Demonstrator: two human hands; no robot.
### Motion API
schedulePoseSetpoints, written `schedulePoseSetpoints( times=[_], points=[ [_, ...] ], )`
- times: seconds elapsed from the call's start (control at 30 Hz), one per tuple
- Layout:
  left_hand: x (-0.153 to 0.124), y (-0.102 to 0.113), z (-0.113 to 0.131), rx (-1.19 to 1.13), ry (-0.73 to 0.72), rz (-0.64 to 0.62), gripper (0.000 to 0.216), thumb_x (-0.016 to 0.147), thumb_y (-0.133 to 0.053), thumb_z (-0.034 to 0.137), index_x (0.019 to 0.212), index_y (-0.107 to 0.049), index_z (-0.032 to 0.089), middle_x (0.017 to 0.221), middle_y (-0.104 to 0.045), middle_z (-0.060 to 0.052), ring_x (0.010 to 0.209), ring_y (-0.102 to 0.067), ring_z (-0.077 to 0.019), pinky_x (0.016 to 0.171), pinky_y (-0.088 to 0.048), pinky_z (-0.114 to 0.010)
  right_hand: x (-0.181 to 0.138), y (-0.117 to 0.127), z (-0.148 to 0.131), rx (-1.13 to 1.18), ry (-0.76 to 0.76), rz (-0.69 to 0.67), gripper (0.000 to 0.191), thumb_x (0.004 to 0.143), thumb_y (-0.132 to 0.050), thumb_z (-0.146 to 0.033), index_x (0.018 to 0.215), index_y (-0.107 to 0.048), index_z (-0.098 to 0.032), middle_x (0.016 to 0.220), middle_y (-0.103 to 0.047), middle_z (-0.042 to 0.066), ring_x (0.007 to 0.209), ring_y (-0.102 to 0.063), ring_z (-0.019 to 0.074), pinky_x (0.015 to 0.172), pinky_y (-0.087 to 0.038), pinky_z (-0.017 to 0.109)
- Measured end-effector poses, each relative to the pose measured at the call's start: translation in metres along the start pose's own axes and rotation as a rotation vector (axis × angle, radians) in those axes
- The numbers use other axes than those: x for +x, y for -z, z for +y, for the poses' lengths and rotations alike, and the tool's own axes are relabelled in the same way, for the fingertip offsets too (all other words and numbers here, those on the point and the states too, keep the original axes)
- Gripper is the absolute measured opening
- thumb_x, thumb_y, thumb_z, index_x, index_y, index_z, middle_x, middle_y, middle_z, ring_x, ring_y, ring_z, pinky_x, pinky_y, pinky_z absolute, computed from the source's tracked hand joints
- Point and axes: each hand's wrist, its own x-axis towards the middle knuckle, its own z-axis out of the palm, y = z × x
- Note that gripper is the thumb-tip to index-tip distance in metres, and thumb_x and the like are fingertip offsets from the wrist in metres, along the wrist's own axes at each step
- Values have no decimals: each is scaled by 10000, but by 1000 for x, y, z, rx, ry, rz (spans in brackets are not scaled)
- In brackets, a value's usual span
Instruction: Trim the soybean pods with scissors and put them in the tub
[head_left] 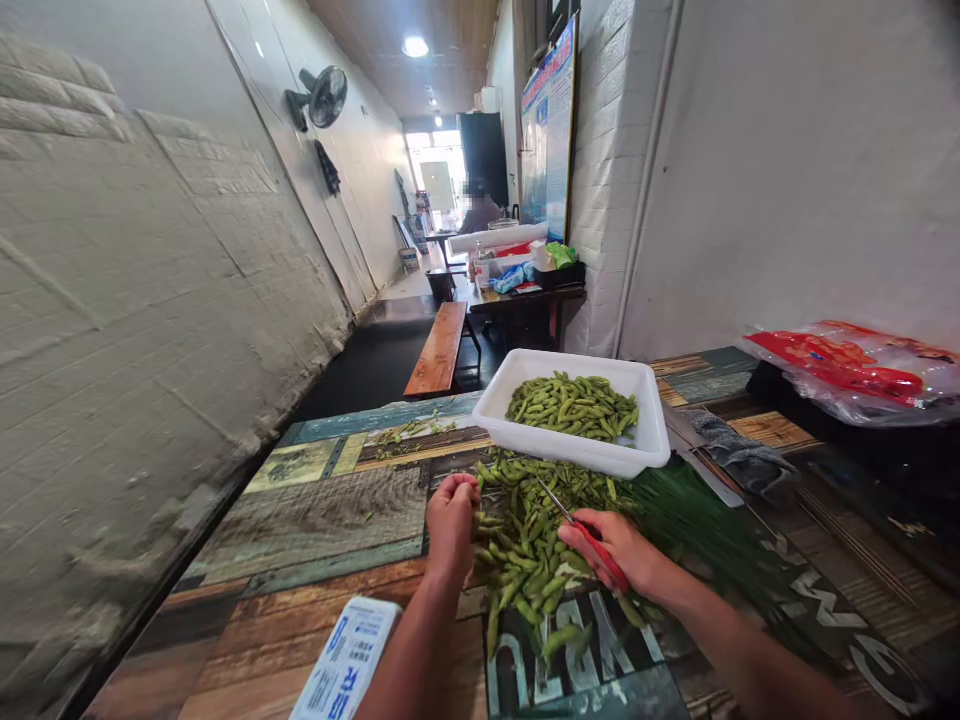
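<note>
My right hand (606, 545) is closed round red-handled scissors (592, 550), their metal tips pointing up and left over a pile of green soybean pods (525, 570). Left of the pile, my left hand (452, 520) has its fingers curled together. Pods lie right beside its fingertips, and whatever it holds is hidden. Just beyond the pile stands a white plastic tub (645, 455) partly filled with more pods (574, 405).
Long green leaves (690, 510) lie right of the pile, near a knife (712, 480) and a grey cloth (739, 455). A white-blue box (349, 660) sits front left; red plastic packaging (855, 365) is far right. Beyond are a bench (439, 350) and a seated person (480, 210).
</note>
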Motion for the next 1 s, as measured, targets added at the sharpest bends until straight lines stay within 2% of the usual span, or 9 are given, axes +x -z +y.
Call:
schedulePoseSetpoints(
  times=[0.13,0.23,0.33,0.47,0.57,0.7,0.8,0.9,1.0],
  points=[
    [0,2,-5,224,93,-228,323,595,-673,411,753,-547,158,461,-380,76,382,-242,-53,411,-154,-184,1,2,0,-66,53,12,536,778,-515,-700,665,-466,-178,516,-460,-52,430,-396,63,385,-281,199],
    [2,5,-8,339,-9,-290,410,619,-675,529,743,-580,150,467,-381,63,414,-269,-71,437,-172,-203,1,2,1,-103,73,25,535,788,-508,-693,655,-480,-176,507,-454,-46,454,-409,75,402,-287,203],
    [-1,8,-5,628,-213,-306,372,681,-652,509,676,-639,137,515,-461,18,485,-364,-100,487,-225,-219,1,2,-1,-112,81,38,545,783,-503,-703,633,-467,-181,489,-435,-46,457,-405,80,404,-279,203],
    [-17,6,3,1108,-207,-424,294,690,-691,432,589,-639,161,551,-545,-20,526,-439,-136,517,-220,-245,-1,2,-3,-121,79,42,546,778,-503,-707,621,-454,-187,483,-435,-45,448,-391,79,397,-268,203],
    [-25,3,6,1275,-218,-445,187,638,-744,313,589,-633,171,620,-600,-36,566,-475,-147,532,-216,-245,-1,2,-4,-148,88,54,541,775,-510,-702,619,-469,-186,482,-434,-44,463,-402,86,408,-280,204],
    [-26,3,6,1254,-212,-563,52,634,-669,168,596,-634,168,621,-605,-25,565,-486,-136,535,-233,-235,0,3,-2,-184,102,52,535,786,-503,-688,618,-476,-181,493,-418,-48,478,-391,83,422,-272,200],
    [-22,4,6,1211,-205,-548,42,616,-615,142,576,-612,157,582,-574,-15,549,-474,-130,521,-237,-233,1,4,-1,-212,116,49,529,785,-513,-674,617,-479,-173,523,-415,-47,492,-375,78,434,-256,199],
    [-17,5,6,959,-108,-462,27,613,-578,155,632,-597,147,554,-537,1,518,-443,-118,497,-249,-222,0,5,-2,-224,126,52,504,801,-508,-647,644,-508,-168,540,-431,-45,513,-380,83,454,-259,202],
    [-11,7,7,672,-16,-406,219,609,-545,148,819,-605,144,559,-553,15,484,-404,-108,481,-256,-208,-1,5,-4,-226,119,47,482,807,-509,-626,656,-526,-169,530,-437,-48,517,-389,90,467,-271,207]
  ],
)
